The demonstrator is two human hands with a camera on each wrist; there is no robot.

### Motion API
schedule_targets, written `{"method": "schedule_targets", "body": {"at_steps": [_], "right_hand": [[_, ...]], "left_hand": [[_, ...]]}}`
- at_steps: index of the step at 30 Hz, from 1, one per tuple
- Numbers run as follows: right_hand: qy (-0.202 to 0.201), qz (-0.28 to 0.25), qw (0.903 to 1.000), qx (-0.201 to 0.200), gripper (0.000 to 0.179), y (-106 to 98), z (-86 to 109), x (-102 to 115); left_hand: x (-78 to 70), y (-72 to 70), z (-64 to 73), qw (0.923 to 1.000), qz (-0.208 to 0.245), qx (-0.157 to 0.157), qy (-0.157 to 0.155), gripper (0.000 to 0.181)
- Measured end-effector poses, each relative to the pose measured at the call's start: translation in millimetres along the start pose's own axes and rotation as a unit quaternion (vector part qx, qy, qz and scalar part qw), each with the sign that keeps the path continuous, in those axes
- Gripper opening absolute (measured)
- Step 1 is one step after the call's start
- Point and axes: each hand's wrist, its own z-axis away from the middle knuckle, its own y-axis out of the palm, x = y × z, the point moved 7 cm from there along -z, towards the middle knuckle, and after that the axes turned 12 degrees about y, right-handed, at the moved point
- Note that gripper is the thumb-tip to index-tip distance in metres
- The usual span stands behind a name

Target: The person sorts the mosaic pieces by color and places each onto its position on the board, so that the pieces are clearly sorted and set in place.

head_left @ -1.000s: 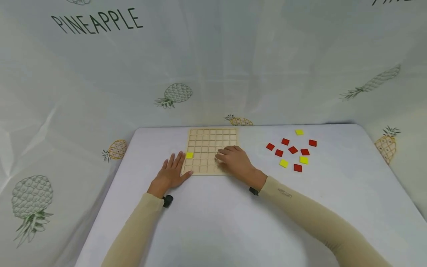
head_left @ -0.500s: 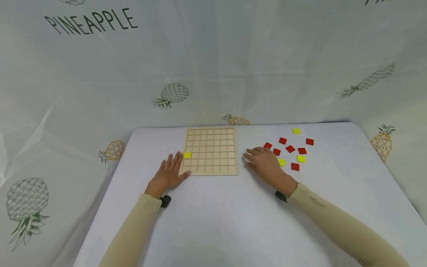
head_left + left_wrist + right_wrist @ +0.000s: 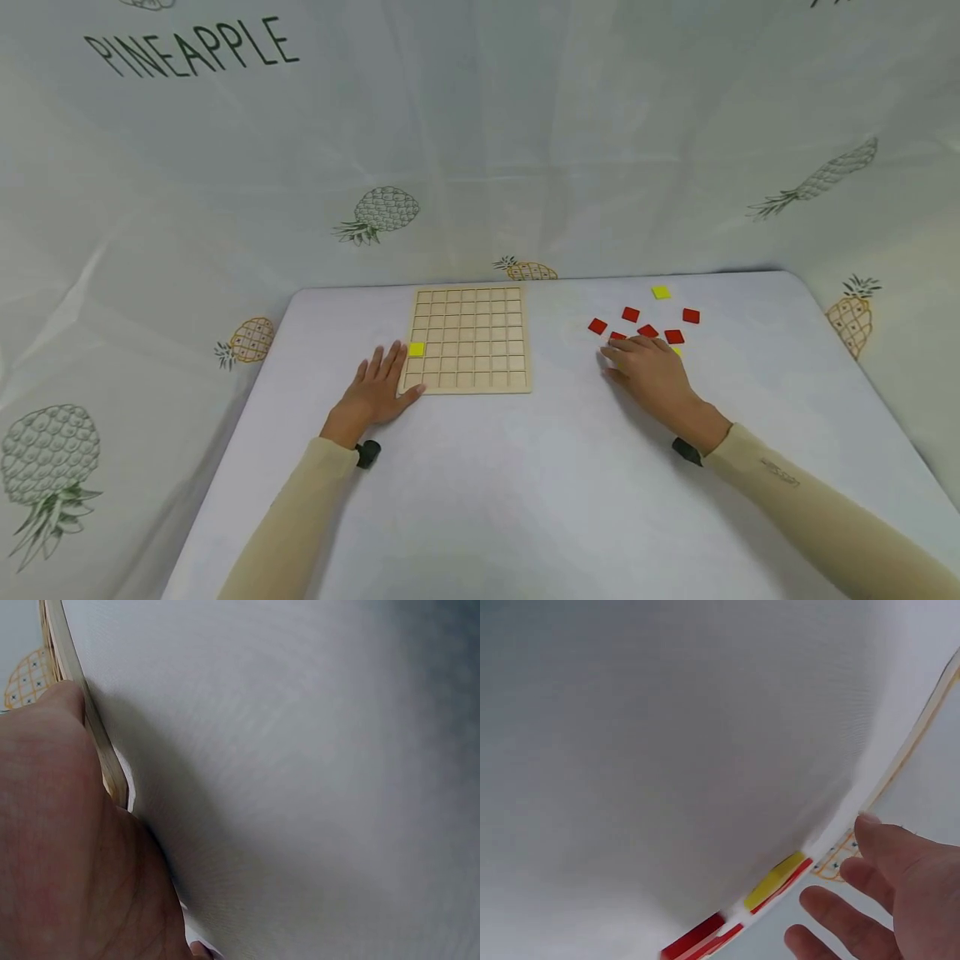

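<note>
A wooden grid board [image 3: 468, 338] lies on the white table [image 3: 525, 467], with one yellow tile [image 3: 416, 349] in a cell at its left edge. My left hand [image 3: 377, 387] rests flat and open on the table against the board's left front corner; the left wrist view shows its palm [image 3: 67, 855] by the board's edge [image 3: 79, 690]. My right hand [image 3: 648, 368] hovers palm down, fingers relaxed, over the loose tiles and holds nothing. Red tiles [image 3: 647, 331] and a yellow tile [image 3: 661, 292] lie beyond it. The right wrist view shows its fingers [image 3: 877, 900] beside a yellow tile [image 3: 774, 880].
A pale curtain printed with pineapples [image 3: 382, 210] hangs behind and around the table. Black wrist-worn cameras [image 3: 367, 453] sit at both sleeve cuffs. Bare tabletop stretches between the board and the tiles and along the front.
My right hand has moved from the board's right side rightward across the table to the loose tiles. The left hand has stayed by the board's corner.
</note>
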Motion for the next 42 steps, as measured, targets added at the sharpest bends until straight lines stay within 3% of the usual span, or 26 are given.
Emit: {"method": "schedule_targets", "body": {"at_steps": [6,18,33,42], "right_hand": [[0.011,0.003,0.9999,-0.008,0.037,-2.9,9.3,-13.1],[0.024,0.006,0.9996,0.012,0.037,1.1,14.3,-24.8],[-0.016,0.053,0.9985,0.000,0.028,2.1,4.6,-4.8],[-0.027,0.029,0.9991,-0.010,0.029,-0.4,1.6,7.2]], "left_hand": [[-1.9,-2.1,1.4,1.0000,0.004,-0.005,0.005,0.091],[-13.0,-12.0,9.5,0.9998,0.018,-0.003,0.004,0.093],[-2.0,-1.5,1.0,1.0000,0.001,-0.003,-0.001,0.091],[1.1,0.2,0.1,1.0000,-0.002,0.005,-0.002,0.091]]}}
